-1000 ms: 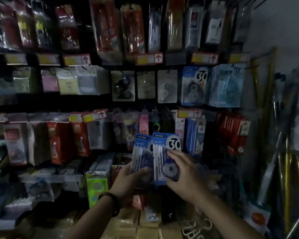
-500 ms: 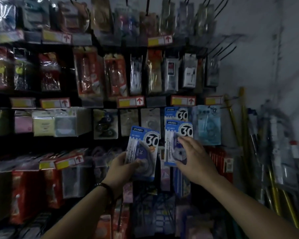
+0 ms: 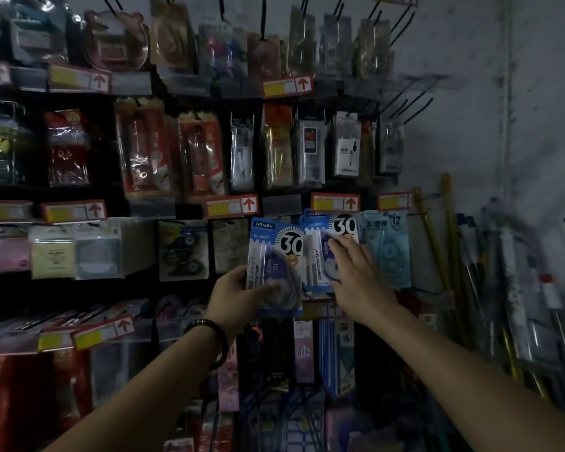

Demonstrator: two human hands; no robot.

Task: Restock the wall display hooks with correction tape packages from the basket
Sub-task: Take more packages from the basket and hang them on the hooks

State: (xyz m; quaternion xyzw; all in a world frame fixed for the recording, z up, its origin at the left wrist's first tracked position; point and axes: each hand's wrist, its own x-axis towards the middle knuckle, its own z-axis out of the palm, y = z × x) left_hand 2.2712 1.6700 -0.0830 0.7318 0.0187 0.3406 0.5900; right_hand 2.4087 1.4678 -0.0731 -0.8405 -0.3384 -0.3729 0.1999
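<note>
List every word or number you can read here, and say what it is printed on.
"30": left package, gripped by the left hand.
"30": right package, touched by the right hand.
"CORRECTION TAPE": that same right package.
"12": pale blue package.
Price tags: red arrows; print too blurred.

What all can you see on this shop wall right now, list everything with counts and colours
Held correction tape package: one, blue and white, in the left hand.
Display correction tape package: at least one, blue and white, middle row, under the right hand.
Pale blue package: one, marked 12, just right of it.
Price tags: several, red and yellow, along the rails.
Red packages: several, row above, left.
Bare hooks: several, black, upper right.
Poles: several, yellow, leaning at right.
Bracelet: one, dark, left wrist.
Left hand: grips the held package.
Right hand: fingers spread on the display package.
</note>
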